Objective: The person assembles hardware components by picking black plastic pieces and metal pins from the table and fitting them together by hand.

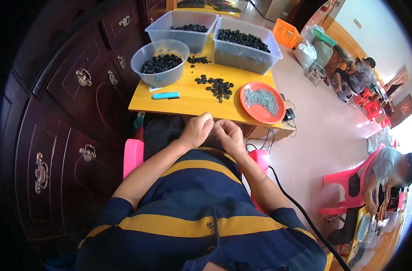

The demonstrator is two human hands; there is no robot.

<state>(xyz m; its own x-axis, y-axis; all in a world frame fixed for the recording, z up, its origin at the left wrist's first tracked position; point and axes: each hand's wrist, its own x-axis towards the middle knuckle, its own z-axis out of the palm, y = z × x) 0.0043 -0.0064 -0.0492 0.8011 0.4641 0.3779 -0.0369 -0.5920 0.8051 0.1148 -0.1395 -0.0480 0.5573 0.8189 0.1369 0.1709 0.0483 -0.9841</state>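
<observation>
My left hand [197, 130] and my right hand [230, 136] are close together above my lap, just in front of the table's near edge. Both have their fingers curled and pinched; whatever they hold, if anything, is too small or hidden to make out. Beyond them on the yellow table [192, 103] lies a loose pile of small black oval parts [219, 87]. To its right, an orange-red plate [244, 110] carries a heap of small silvery metal pieces [263, 100]. A blue-handled tool [166, 95] rests left of the pile.
At the back stand a round clear bowl [160, 46] and two clear bins [181, 19], all with black parts. Dark drawers [79, 104] line the left side. A black cable [300, 207] runs past my right. Two people [382, 169] sit working at the right; an orange crate [286, 34] stands behind.
</observation>
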